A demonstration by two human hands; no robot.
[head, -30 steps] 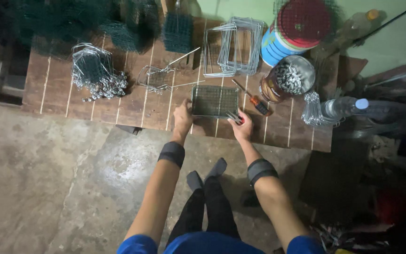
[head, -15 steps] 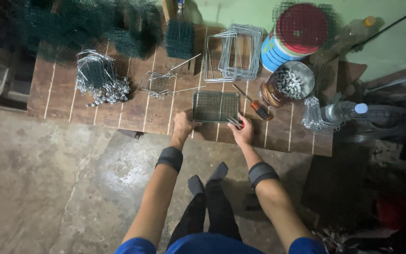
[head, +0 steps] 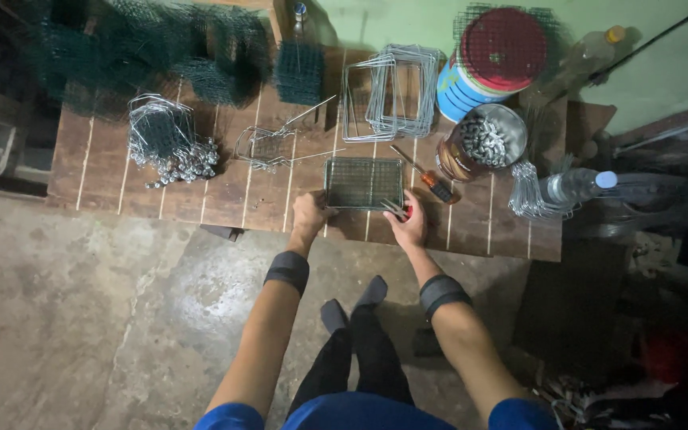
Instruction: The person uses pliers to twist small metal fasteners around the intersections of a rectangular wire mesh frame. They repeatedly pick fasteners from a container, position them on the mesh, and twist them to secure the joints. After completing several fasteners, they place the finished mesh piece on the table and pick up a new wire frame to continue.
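Small wire mesh panel point(head: 364, 182) lies flat at near edge of wooden desk point(head: 105, 171). Left hand point(head: 310, 215) pinches panel's lower left corner, grip closed on it. Right hand point(head: 408, 224) at lower right corner, grip closed on red-handled pliers point(head: 398, 210). Screwdriver point(head: 424, 175) just beside; jar of metal clips point(head: 483, 143) beyond.

Both arms outstretched, left hand point(head: 310, 213) and right hand point(head: 408, 224) curled.
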